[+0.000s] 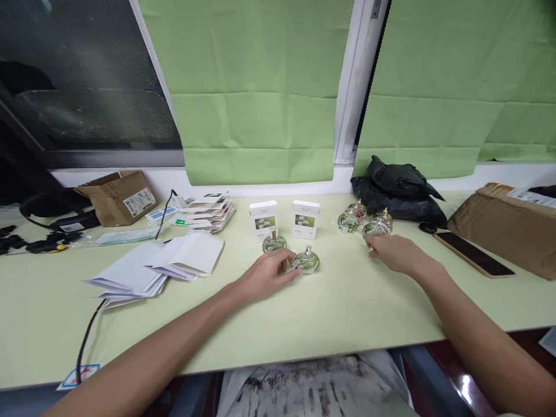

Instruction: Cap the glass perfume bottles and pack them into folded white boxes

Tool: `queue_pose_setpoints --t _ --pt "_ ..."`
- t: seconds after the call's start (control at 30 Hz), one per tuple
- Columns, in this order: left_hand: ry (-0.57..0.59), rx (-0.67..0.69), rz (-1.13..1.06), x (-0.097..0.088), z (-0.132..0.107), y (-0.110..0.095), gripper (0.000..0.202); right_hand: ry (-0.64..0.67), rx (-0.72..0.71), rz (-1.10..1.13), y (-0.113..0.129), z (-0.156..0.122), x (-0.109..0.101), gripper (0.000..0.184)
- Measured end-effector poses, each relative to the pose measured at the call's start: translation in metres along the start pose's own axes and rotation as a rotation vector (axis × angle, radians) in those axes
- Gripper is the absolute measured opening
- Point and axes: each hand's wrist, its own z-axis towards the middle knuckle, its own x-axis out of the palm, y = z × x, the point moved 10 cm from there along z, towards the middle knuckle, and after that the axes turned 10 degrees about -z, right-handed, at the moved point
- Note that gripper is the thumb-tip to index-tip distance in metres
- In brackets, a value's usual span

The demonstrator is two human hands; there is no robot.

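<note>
My left hand (269,275) has its thumb and fingers closed on the left edge of a round, flat glass perfume bottle (306,262) standing on the table. Just behind that hand is another perfume bottle (273,241), its lower part partly hidden. Further right, my right hand (394,253) reaches out with fingertips pinched at the near side of a perfume bottle (379,223) with a gold-coloured neck. Beside it lies a similar bottle (351,216) with reddish contents. Two small white boxes (306,220) (263,222) with flower pictures stand upright behind the left pair.
White folded papers (191,253) and a stack of flattened cartons (208,212) lie at left, near a cable (84,341) and an open cardboard box (117,200). At right are black plastic bags (397,194), a phone (473,253) and a brown parcel (506,229).
</note>
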Motion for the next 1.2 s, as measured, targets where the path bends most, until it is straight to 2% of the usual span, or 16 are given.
queue_pose_setpoints --t 0.07,0.2,0.3,0.4,0.47,0.53,0.67,0.83,1.2 --pt "0.0 0.0 0.001 0.0 0.0 0.0 0.028 -0.091 -0.12 0.095 0.016 -0.001 -0.016 0.012" --pt "0.001 0.008 -0.006 0.0 0.001 -0.002 0.028 -0.336 -0.356 0.34 0.055 -0.012 -0.074 0.027" --pt "0.002 0.02 -0.016 0.0 0.002 -0.003 0.026 -0.523 -0.456 0.49 0.083 -0.02 -0.115 0.032" --pt "-0.007 0.026 -0.021 -0.001 0.002 -0.004 0.028 -0.708 -0.509 0.726 0.1 -0.022 -0.135 0.039" --pt "-0.008 0.025 -0.017 -0.002 0.002 -0.004 0.028 -0.801 -0.478 0.855 0.103 -0.019 -0.133 0.042" --pt "-0.011 0.026 -0.011 -0.003 0.002 -0.005 0.029 -0.829 -0.472 0.938 0.107 -0.015 -0.125 0.031" --pt "-0.022 0.027 -0.002 -0.004 0.003 -0.005 0.028 -0.778 -0.541 0.949 0.119 -0.012 -0.11 0.021" --pt "-0.018 0.017 -0.015 -0.003 0.003 -0.005 0.028 -0.775 -0.629 0.893 0.128 -0.02 -0.107 0.019" --pt "-0.002 0.031 -0.004 -0.002 0.004 -0.003 0.027 -0.727 -0.638 0.867 0.132 -0.017 -0.103 0.02"
